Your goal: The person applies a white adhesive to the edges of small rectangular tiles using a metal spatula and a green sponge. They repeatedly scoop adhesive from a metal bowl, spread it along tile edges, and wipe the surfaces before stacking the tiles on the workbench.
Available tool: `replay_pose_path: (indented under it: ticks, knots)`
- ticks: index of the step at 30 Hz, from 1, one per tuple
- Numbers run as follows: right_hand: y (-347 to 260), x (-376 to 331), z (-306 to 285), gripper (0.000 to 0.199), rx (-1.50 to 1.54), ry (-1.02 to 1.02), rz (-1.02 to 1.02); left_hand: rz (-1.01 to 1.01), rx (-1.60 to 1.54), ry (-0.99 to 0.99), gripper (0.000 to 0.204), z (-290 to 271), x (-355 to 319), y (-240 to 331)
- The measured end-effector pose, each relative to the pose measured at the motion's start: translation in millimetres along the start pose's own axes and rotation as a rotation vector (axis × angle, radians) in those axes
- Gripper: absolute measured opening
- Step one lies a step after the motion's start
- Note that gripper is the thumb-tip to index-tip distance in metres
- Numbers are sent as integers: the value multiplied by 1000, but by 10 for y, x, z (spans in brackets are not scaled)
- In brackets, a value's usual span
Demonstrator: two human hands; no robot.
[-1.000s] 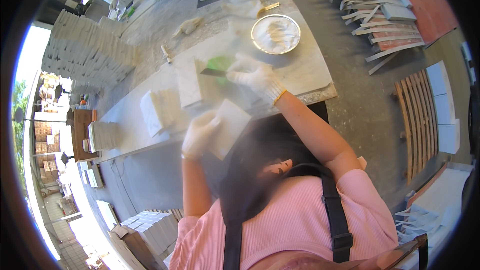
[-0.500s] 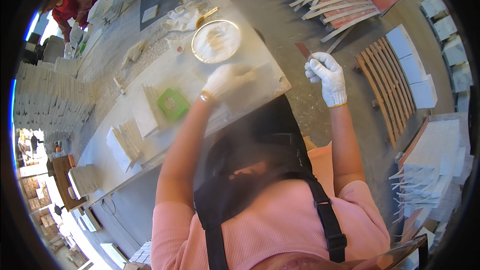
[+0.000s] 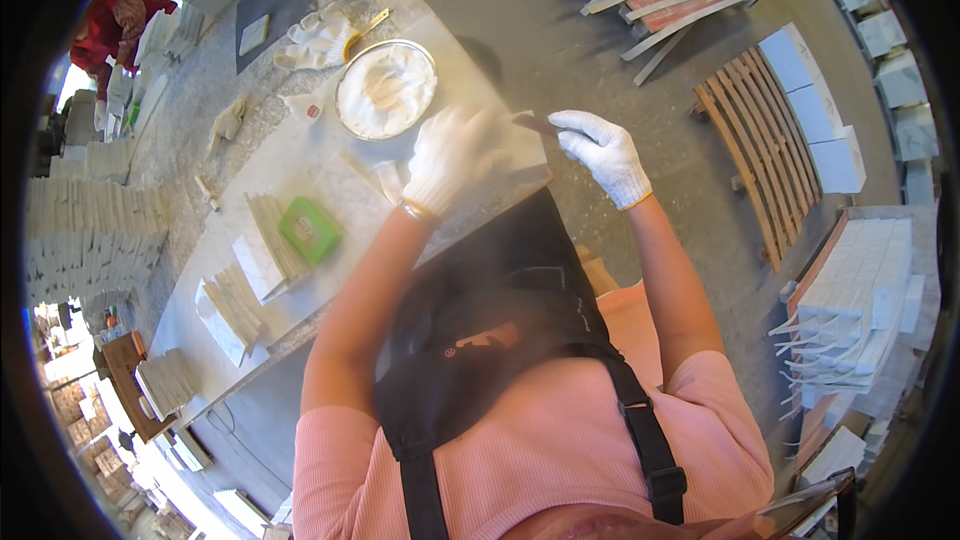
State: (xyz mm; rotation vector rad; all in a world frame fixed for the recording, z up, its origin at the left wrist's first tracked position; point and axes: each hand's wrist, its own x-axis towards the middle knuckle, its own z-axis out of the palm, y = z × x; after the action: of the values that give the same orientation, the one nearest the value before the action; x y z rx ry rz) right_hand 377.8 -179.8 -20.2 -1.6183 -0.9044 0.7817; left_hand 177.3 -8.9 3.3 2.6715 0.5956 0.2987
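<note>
My right hand [image 3: 605, 158], in a white knit glove, is closed on a thin, dark reddish-brown flat piece [image 3: 537, 123]. Its exact kind I cannot make out. My left hand [image 3: 450, 162], gloved in white too, is over the table [image 3: 345, 275] near its corner. Motion smears its fingers, so whether it holds something does not show. Just beyond it stands a round bowl [image 3: 345, 118] filled with a white paste-like substance [image 3: 388, 90]. A flat green square item [image 3: 310, 230] lies to the left, beside upright pale slabs [image 3: 275, 240].
White gloves [image 3: 318, 40] and a small white container [image 3: 302, 108] lie near the bowl. Stacked slabs [image 3: 95, 230] fill the far left, where a person in red [image 3: 115, 25] bends over. A wooden pallet [image 3: 750, 150] and strapped stacks [image 3: 850, 290] stand to the right.
My right hand has moved left and down with the flat piece, toward my left hand. The left hand has shifted slightly right, and the whole view has turned a little.
</note>
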Motion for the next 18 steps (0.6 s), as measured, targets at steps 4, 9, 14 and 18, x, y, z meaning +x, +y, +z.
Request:
replay_pose_path:
  ticks: [4,9,14,18]
  knots:
    - [-17,133,119,26,-48,-64,-94,10,34,196,72,182,-241,28]
    - [-18,184,166,26,-171,-73,-131,5,32,299,77,299,-320,32]
    - [58,66,186,25,-320,9,-186,-12,-21,301,75,317,-325,21]
    - [85,-54,192,24,-397,49,-200,3,-24,293,74,318,-324,4]
